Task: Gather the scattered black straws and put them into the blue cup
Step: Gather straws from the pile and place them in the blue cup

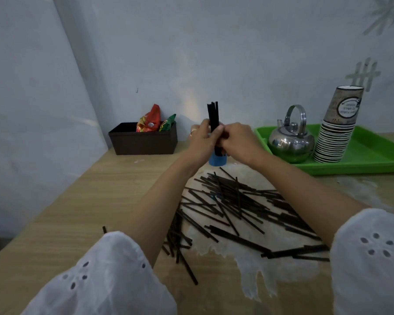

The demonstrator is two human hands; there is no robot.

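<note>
Your left hand (201,138) and right hand (236,138) both grip an upright straw bundle (213,114) standing in the blue cup (217,160). Snack packets (150,120) fill the brown box (143,142); more straws (237,208) litter the worktop (77,212).

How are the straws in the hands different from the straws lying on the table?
The held straws stand upright; the table straws lie flat. The held straws are a small tight bundle, gripped by the left hand and right hand above the blue cup; the table straws are a big loose pile crossing every way, with no hand on them. Both are thin, black and straight.
</note>
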